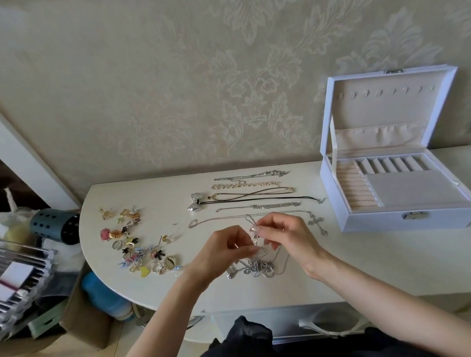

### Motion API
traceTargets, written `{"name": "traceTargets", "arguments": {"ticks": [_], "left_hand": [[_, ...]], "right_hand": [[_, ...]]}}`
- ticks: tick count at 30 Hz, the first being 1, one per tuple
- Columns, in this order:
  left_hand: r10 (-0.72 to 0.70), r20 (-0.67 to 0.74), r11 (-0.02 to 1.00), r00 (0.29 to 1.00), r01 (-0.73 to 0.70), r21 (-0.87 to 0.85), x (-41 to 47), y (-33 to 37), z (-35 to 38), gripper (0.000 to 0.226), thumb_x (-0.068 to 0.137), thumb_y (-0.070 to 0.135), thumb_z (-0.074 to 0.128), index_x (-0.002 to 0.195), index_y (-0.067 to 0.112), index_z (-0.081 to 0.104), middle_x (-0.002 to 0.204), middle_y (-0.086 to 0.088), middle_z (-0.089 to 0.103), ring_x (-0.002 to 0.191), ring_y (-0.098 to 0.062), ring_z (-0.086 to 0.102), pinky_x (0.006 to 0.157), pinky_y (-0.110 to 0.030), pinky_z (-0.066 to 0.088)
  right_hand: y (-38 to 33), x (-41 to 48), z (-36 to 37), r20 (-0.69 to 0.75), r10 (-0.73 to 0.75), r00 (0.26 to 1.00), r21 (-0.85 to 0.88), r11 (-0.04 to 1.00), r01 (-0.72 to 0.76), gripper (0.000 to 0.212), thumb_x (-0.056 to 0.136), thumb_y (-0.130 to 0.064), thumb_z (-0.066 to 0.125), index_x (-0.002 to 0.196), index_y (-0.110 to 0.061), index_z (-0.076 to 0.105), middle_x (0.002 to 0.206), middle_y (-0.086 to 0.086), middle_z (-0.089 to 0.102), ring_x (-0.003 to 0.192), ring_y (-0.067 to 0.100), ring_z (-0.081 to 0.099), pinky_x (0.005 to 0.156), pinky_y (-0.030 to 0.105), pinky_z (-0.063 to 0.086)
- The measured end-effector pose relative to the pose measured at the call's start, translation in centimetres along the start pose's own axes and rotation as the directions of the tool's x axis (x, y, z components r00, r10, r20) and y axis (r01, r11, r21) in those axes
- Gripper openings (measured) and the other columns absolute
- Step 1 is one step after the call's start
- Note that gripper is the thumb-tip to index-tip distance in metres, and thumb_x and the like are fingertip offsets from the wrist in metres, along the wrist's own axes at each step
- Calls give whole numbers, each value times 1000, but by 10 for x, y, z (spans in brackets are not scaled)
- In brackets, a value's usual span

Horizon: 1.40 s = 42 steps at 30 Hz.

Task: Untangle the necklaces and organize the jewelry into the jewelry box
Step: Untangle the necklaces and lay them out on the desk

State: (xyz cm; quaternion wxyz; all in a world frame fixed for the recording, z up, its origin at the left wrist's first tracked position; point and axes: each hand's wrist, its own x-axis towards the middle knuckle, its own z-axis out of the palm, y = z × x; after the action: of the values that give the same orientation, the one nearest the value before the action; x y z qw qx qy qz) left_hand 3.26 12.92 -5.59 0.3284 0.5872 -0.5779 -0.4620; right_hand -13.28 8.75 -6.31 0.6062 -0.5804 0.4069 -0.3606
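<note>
Progress check from where I'm standing: roughly half the untangling looks done, and none of the boxing up.

About six freed necklaces (253,194) lie in neat rows toward the back edge of the desk (361,266). One has a silver bow pendant (195,205), and the nearest one has a cross (317,222).

A knotted clump of silver chains (253,268) sits near the front edge, so there's more picking apart to do. The rings, earrings and little charms (137,243) are in a loose scatter at the rounded left end, unsorted.

The jewelry box (410,223) stands open by the back edge on the right. As far as I can see, its ring rolls, slots and lid hooks have nothing in them yet.

The hands are close together just above the clump, fingers curled in. The left hand (226,249) and the right hand (287,234) each pinch a thin chain loop (253,227) that rises out of the knot between them. It looks like one strand is being teased free. I can't tell which strand in the clump it joins.
</note>
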Motion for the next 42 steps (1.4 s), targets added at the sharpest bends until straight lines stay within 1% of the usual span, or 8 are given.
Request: {"name": "traceTargets", "arguments": {"ticks": [5, 9, 13, 16, 27, 34, 37, 42], "left_hand": [[31, -48, 997, 998, -28, 77, 2, -2, -1, 11, 83, 10, 69, 92, 12, 63, 87, 7, 68, 58, 0, 49, 58, -16, 41], [34, 28, 996, 999, -31, -82, 2, 6, 3, 24, 86, 1, 64, 106, 3, 53, 94, -5, 71, 63, -3, 59, 57, -14, 43], [21, 11, 997, 1000, -20, -69, 2, 10, 7, 5, 89, 10, 62, 87, 7, 59, 71, -3, 64, 51, 3, 50, 51, -10, 36], [26, -6, 996, 1000, -26, -84, 2, 10, 5, 17, 93, 16, 57, 80, 8, 64, 64, 2, 56, 48, 1, 42, 50, -10, 32], [110, -47, 953, 993, -119, -280, 3, 22, -1, 23, 95, 18, 52, 78, 12, 66, 67, -1, 59, 55, -8, 35, 52, -15, 29], [179, -60, 925, 982, -188, -331, 0, 29, -4, 17, 88, 20, 60, 79, 6, 66, 69, -3, 64, 69, -5, 55, 70, -8, 40], [206, -75, 914, 976, -219, -342, 0, 29, -5, 16, 86, 20, 61, 79, 7, 67, 71, -2, 65, 76, -10, 57, 80, -11, 41], [234, -88, 866, 968, -249, -433, 0, 33, -7, 16, 82, 19, 59, 71, 20, 71, 77, -1, 67, 74, -13, 59, 79, -21, 46]], "right_hand": [[0, 0, 1, 7, 2, 1000, -36, 999, -1, 15, 90, -13, 59, 85, -12, 74, 78, -2, 69, 67, 6, 52, 60, 17, 42], [0, 2, 0, -19, -12, 1000, -68, 998, 10, 15, 90, -16, 61, 88, -14, 76, 94, 8, 63, 72, 5, 53, 59, 15, 41], [-1, 2, -3, -29, -17, 999, -37, 999, 16, 16, 90, -13, 59, 87, -14, 75, 93, 5, 68, 72, 7, 56, 58, 17, 44], [0, 2, -5, -72, 8, 997, -10, 1000, -9, 14, 91, -9, 58, 91, -7, 72, 80, -1, 70, 63, 7, 58, 56, 18, 45], [16, 6, -13, -202, 179, 963, -151, 966, -212, 14, 85, -5, 60, 80, -14, 69, 69, 6, 69, 52, 13, 51, 47, 18, 36], [23, 7, -15, -234, 190, 954, -197, 951, -238, 11, 85, -3, 60, 82, -9, 69, 69, 8, 68, 49, 13, 49, 41, 12, 34], [25, 8, -15, -243, 201, 949, -239, 936, -260, 9, 86, -6, 60, 83, -10, 68, 68, 5, 67, 48, 13, 51, 40, 15, 35], [29, 9, -16, -282, 216, 935, -267, 918, -293, 8, 86, -7, 59, 86, -7, 68, 70, 5, 67, 48, 12, 52, 40, 16, 36]]}}
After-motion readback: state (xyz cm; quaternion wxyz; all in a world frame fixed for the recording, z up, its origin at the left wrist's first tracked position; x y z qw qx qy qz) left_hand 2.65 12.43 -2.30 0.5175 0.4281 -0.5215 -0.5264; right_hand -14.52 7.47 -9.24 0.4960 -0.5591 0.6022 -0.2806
